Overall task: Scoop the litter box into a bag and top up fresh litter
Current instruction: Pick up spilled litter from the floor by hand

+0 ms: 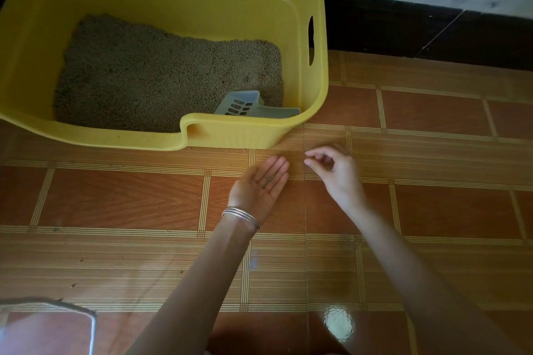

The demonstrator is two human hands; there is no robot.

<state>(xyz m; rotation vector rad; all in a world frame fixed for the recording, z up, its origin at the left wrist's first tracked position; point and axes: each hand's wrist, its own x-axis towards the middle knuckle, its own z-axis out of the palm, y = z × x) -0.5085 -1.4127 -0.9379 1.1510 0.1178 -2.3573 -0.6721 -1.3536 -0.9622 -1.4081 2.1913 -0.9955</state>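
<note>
So at this point we were down on the tiled floor (432,130) right in front of the yellow litter box (314,46), basically doing crumb patrol. Our left hand (259,181) was flat and palm-up, fingers straight, with a little pile of stray granules (269,180) sitting in it. Nothing gripped, just carried like a tray. Our right hand (336,170) hovered just beside it with thumb and forefinger drawn together in a pinching grip; it was a bit blurred, so we honestly couldn't tell if a granule was actually between them.

The litter (161,78) lay fairly flat across the bottom of the box, no obvious clumps that we could see, and the pale scoop (245,104) was parked inside at the near right corner, touched by neither hand. That made us think the scooping part was probably done, maybe the top-up too, though we couldn't judge the fill level for sure. No bag in view that we could positively identify; there was a shiny something (49,326) at the bottom left, unclear what. A few specks (73,285) were left on the floor, so pickup wasn't finished.
</note>
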